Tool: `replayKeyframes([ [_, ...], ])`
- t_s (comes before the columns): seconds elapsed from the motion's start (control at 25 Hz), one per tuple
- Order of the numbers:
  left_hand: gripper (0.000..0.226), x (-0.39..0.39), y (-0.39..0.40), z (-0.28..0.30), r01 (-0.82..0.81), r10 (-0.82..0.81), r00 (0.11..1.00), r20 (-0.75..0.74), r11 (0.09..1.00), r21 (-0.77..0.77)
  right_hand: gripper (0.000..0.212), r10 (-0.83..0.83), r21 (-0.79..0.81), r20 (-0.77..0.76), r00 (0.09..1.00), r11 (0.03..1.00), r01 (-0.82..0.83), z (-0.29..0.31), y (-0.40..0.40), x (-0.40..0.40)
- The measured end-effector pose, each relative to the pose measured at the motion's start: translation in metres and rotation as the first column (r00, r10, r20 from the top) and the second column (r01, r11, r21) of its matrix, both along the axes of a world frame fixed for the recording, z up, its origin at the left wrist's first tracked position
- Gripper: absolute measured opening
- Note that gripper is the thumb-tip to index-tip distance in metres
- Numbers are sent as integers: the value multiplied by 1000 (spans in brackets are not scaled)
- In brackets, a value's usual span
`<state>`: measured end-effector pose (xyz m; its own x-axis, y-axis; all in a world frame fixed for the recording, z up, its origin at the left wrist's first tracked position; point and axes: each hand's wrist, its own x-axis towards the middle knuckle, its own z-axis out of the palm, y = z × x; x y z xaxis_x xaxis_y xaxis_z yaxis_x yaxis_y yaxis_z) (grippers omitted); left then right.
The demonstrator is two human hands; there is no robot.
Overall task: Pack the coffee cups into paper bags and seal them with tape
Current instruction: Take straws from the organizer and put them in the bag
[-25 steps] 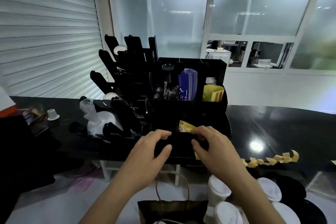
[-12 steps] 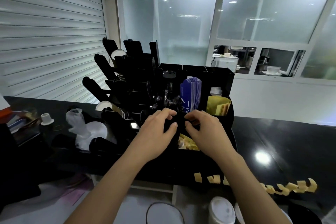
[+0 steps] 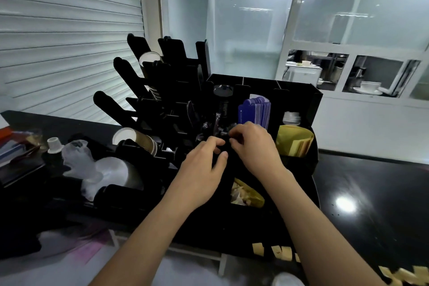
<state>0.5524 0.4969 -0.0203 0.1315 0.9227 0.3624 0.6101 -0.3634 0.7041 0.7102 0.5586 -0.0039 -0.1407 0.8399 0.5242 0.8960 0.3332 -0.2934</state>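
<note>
Head view: both hands, left (image 3: 199, 169) and right (image 3: 253, 146), have moved farther into the black organizer (image 3: 299, 90); fingers curled, grasp contents indiscernible; packing paused.

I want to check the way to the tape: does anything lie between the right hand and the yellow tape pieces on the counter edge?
Nothing visible blocks it. The right hand is over the black organizer; the tape pieces hang below along the counter edge.

Left hand (image 3: 204, 169) and right hand (image 3: 253, 146): bare, no gloves, rings or watch visible. Both forearms, entering from 6 o'clock, are uncovered; no sleeve in view. Fingernails short, unpainted.
</note>
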Motion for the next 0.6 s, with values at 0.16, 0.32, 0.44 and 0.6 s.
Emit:
replayKeyframes([
  [0.16,35,-1,4,-7,8,-8,1000,-12,1000,-21,32,-28,56,240,970,998,15,-3,29,-14],
  [0.32,33,-3,2,-9,37,-39,999,-39,999,-39,33,-47,32,337,940,999,38,-5,42,-17],
  [0.44,35,-8,2,-10,29,-31,998,-50,999,-36,23,-26,52,306,952,999,11,-4,45,-16],
  [0.6,40,-9,-1,-6,39,-40,998,-38,999,-28,17,42,55,218,975,997,-55,3,41,-14],
])
